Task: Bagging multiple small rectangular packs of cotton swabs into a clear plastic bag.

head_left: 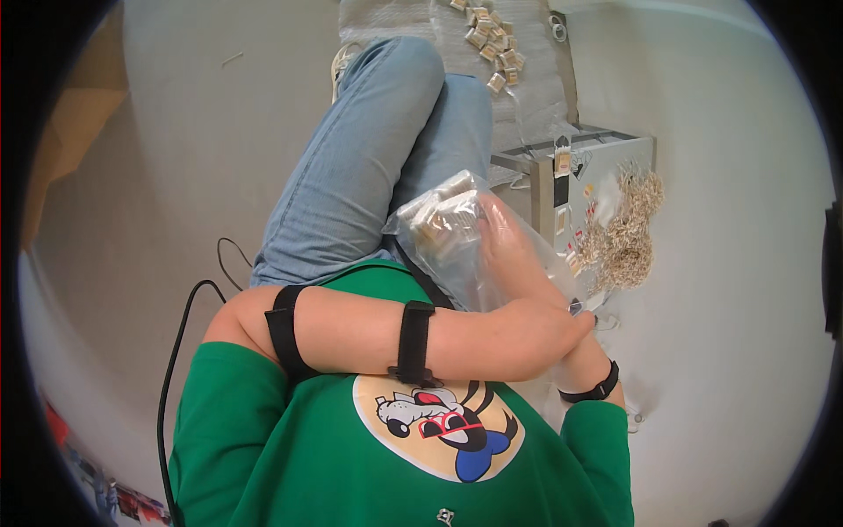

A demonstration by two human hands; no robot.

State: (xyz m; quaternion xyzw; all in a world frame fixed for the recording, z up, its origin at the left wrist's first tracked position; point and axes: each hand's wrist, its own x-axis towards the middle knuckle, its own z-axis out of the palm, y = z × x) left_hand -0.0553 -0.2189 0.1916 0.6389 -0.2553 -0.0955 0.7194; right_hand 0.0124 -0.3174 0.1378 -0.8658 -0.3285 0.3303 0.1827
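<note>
While left hand (560,332) bends near mouth of clear bag (465,277), right hand (502,230) is inside by small packs (443,211); can't tell if either grips. Bag is over jeans (342,176). Looks like packing; next likely needs hand out gently.

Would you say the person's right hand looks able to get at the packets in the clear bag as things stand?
Probably yes: the right hand appears to be inside the clear bag, right beside the packets, with nothing visible in the way.
</note>
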